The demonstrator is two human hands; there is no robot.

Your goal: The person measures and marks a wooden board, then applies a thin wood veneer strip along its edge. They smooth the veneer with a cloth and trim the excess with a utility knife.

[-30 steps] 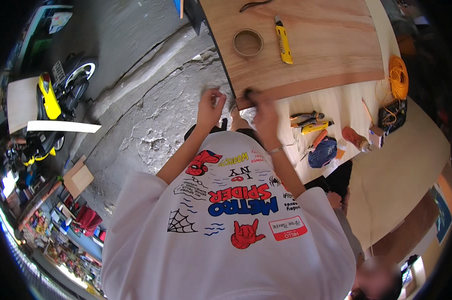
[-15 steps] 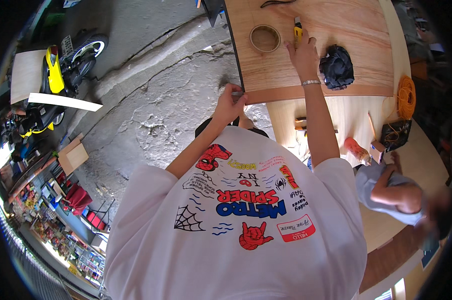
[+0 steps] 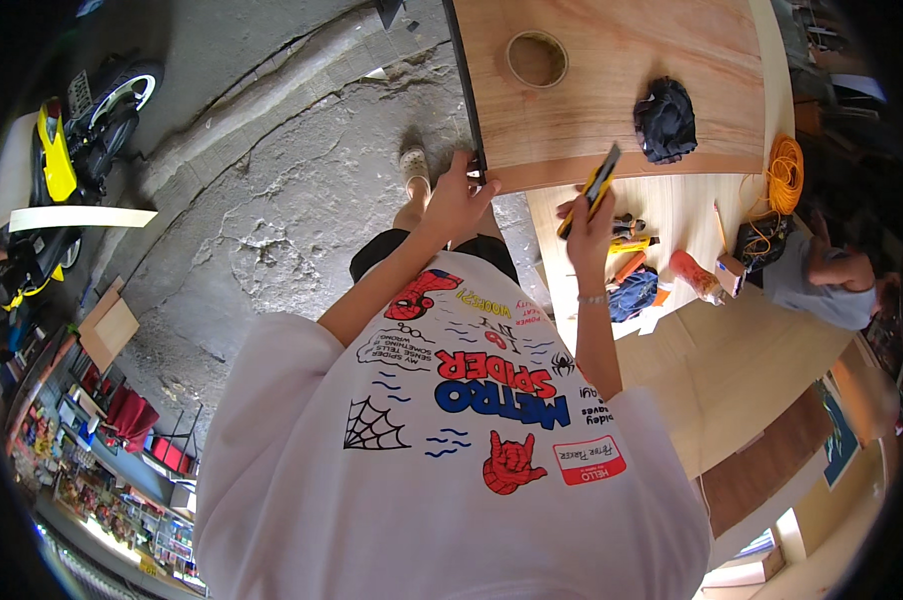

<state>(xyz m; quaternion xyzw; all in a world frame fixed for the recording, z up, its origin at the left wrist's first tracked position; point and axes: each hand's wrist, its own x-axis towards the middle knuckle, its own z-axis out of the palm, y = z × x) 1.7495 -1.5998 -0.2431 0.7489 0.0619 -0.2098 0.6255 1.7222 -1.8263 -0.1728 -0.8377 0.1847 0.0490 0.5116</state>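
My right hand (image 3: 590,235) is closed around a yellow and black utility knife (image 3: 599,188), its blade end pointing up and to the right. The knife is above the near edge of a wooden panel (image 3: 612,130). At the panel's near left corner, my left hand (image 3: 457,208) pinches the end of a black edge strip (image 3: 465,90) that runs along the left side. On the panel lie a roll of tape (image 3: 566,60) and a crumpled black cloth or bag (image 3: 665,122).
Below the panel, a lighter wooden surface holds several tools (image 3: 630,240), a red bottle-like object (image 3: 694,272) and a coiled orange cord (image 3: 786,175). Another person (image 3: 822,280) is at the right. Rough concrete floor (image 3: 302,210) and a yellow motorcycle (image 3: 60,165) are at left.
My right hand has picked the utility knife up off the panel and drawn it back toward me. My left hand stays at the corner.
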